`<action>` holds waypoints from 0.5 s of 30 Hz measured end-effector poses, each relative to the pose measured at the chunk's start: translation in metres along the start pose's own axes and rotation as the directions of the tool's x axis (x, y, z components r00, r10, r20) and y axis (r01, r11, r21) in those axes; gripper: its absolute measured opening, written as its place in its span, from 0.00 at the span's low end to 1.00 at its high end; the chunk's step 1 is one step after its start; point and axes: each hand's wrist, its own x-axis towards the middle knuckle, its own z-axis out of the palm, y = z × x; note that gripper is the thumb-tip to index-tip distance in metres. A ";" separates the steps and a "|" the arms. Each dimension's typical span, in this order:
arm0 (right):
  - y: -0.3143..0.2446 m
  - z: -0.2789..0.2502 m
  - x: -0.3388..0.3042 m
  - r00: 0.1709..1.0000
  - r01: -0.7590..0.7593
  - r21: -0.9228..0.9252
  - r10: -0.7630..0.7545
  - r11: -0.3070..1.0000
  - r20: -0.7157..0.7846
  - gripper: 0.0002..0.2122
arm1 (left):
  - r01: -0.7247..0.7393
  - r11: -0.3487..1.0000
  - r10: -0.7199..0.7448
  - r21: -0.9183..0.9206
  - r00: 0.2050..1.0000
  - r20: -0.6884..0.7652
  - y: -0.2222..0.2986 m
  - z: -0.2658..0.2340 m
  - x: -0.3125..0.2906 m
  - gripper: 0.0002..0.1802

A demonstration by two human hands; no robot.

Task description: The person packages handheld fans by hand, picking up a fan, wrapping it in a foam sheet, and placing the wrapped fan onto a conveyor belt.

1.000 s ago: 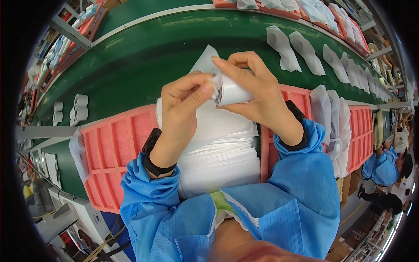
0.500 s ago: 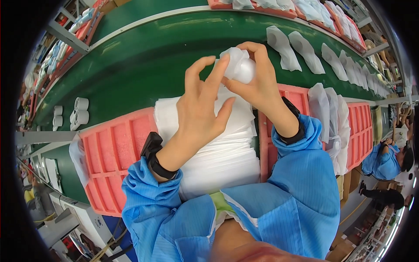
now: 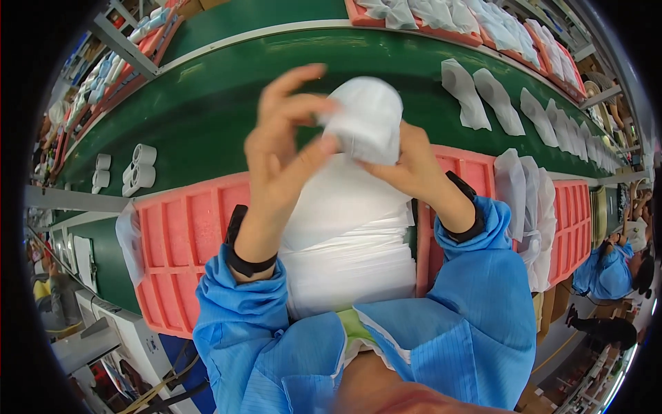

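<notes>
A white, rounded bundle in thin wrapping [image 3: 367, 114] is held up over the green belt; the item inside is hidden. My right hand [image 3: 407, 162] grips it from the right and below, thumb under its lower edge. At the bundle's left side is my left hand [image 3: 279, 134], its thumb and index fingertip close to the edge and smeared by motion. Whether they pinch the wrapping I cannot tell. Its other fingers stick out apart. Below the hands lies a thick stack of thin white sheets or sleeves [image 3: 348, 255].
Pink compartment trays [image 3: 183, 234] flank the stack, with white wrapped pieces [image 3: 527, 200] on the right one. A row of wrapped pieces [image 3: 465, 93] lies on the green belt [image 3: 227, 110]. Bare white double-cylinder parts [image 3: 141, 170] stand at left. Filled pink trays [image 3: 441, 31] line the far side.
The bundle has turned in my right hand and now shows a broad, smooth rounded side. My left hand has shifted left and its fingers have moved down along the bundle's edge.
</notes>
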 end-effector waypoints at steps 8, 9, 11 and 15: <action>-0.015 0.013 -0.006 0.972 -0.034 -0.592 -0.110 0.805 -0.206 0.25 | -0.251 0.831 0.311 0.496 0.950 -0.042 -0.004 0.023 -0.017 0.13; -0.018 0.015 -0.007 0.976 -0.010 -0.577 -0.117 0.816 -0.182 0.25 | -0.309 0.775 0.374 0.551 0.928 -0.005 -0.005 0.024 -0.019 0.11; -0.021 0.015 -0.009 0.979 0.011 -0.567 -0.123 0.824 -0.160 0.25 | -0.333 0.744 0.390 0.579 0.920 0.027 -0.003 0.025 -0.021 0.10; -0.025 0.010 -0.010 0.965 -0.198 -0.361 0.116 0.911 -0.236 0.18 | -0.310 0.723 0.371 0.617 0.928 0.032 0.004 0.016 -0.016 0.07</action>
